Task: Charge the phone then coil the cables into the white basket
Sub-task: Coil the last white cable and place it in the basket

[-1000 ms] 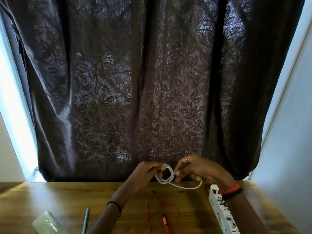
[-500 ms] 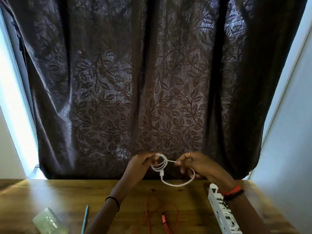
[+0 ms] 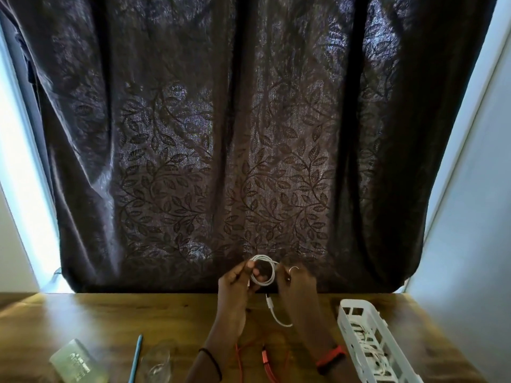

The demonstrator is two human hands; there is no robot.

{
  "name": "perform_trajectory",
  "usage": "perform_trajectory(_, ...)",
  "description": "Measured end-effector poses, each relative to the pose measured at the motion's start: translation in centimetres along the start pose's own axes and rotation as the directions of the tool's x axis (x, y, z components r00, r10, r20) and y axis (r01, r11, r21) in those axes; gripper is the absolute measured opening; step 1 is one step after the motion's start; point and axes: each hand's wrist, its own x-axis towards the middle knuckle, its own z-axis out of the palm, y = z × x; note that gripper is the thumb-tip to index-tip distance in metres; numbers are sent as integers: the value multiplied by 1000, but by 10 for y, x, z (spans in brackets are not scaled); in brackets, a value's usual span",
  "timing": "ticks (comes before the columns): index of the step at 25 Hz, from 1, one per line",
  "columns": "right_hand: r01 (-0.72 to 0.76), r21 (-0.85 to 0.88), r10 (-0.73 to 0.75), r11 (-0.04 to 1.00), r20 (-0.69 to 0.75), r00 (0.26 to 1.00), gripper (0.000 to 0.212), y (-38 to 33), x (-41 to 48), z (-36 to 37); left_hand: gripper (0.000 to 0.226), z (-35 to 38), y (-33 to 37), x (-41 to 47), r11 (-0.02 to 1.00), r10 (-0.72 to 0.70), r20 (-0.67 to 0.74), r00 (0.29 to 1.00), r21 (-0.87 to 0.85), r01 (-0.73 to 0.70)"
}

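Between the two hands, raised above the far edge of the tabletop (image 3: 110, 322), the white cable (image 3: 262, 272) stands as a small upright coil with its opening facing the camera. Curled fingers of the left hand (image 3: 236, 286) pinch the coil's left side, while the right hand (image 3: 298, 286) grips its right side. A loose tail with its plug hangs below and curves under the right palm. Right of and nearer than the right hand lies the white basket (image 3: 355, 302), well apart from the left hand, its long axis running away from the person. By my judgement the right hand is better placed to carry the coil over. Below both wrists the red cable (image 3: 266, 360) lies loose on the tabletop.
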Motion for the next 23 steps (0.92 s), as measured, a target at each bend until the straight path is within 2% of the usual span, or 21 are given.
perform_trajectory(3,-74,100,74,992,0,997,38,1,-4,13,17,5,-13,-6,997,-5,-70,998,-75,0)
perform_trajectory(7,-122,32,121,992,34,992,30,5,5,26,19,8,-22,-12,996,0,-18,1000,-89,-1)
perform_trajectory(9,-147,76,145,986,35,989,26,7,5,29,18,7,-26,-12,999,32,15,999,-17,-32)
perform_trajectory(13,-163,110,162,980,16,987,28,9,1,24,24,-3,-31,-3,953,140,69,988,260,-153)
perform_trajectory(16,-196,244,177,950,97,979,27,7,1,18,28,-9,-36,3,928,155,34,987,339,-157)
perform_trajectory(18,-325,459,218,827,271,938,21,8,4,14,26,-16,-40,5,911,173,24,985,376,-169)
perform_trajectory(20,-519,645,178,562,518,836,14,11,5,10,21,-24,-45,8,921,155,44,987,356,-161)
perform_trajectory(21,-592,676,132,440,603,787,15,13,5,7,19,-27,-48,10,931,140,63,988,331,-153)
perform_trajectory(23,-680,683,90,268,685,723,20,17,6,3,19,-30,-52,12,932,132,86,988,329,-153)
